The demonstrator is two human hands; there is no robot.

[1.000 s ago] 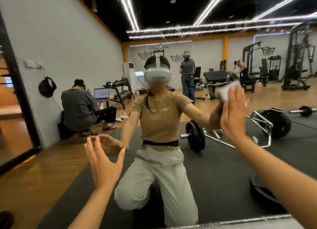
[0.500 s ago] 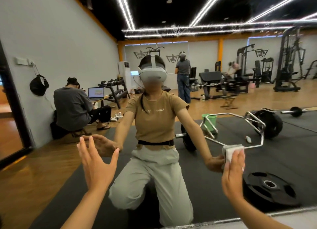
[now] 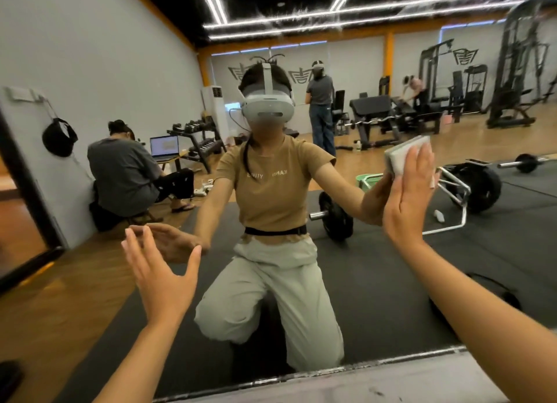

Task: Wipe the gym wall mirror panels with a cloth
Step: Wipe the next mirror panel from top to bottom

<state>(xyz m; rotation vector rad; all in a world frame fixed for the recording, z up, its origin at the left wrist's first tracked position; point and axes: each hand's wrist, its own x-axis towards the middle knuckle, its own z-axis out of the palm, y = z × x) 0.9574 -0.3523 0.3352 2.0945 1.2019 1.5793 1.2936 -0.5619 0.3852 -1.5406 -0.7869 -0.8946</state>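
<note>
Head view showed a wall mirror [image 3: 376,282] filling nearly the whole frame, its lower edge running above a pale ledge [image 3: 361,381] at the bottom. The right hand [image 3: 407,197] pressed a folded white cloth [image 3: 401,153] flat against the glass with straight fingers, so the grip was a flat press and not a clench; most of the cloth lay hidden under the palm, with only its top and left edge showing. The left hand [image 3: 159,279] was raised before the glass with fingers spread and holding nothing; whether its fingertips touched the surface could not be told.

A green bucket [image 3: 367,181] appeared in the reflection just left of the cloth, partly covered by the reflected arm and a metal bar frame [image 3: 452,203]; its contents could not be seen. A black bag [image 3: 58,137] hung on the reflected grey wall, its inside not visible. A seated person [image 3: 123,176] faced a laptop [image 3: 164,146] with their back to the view. The far weight machines were blurred, and the right forearm was cut off by the frame edge.
</note>
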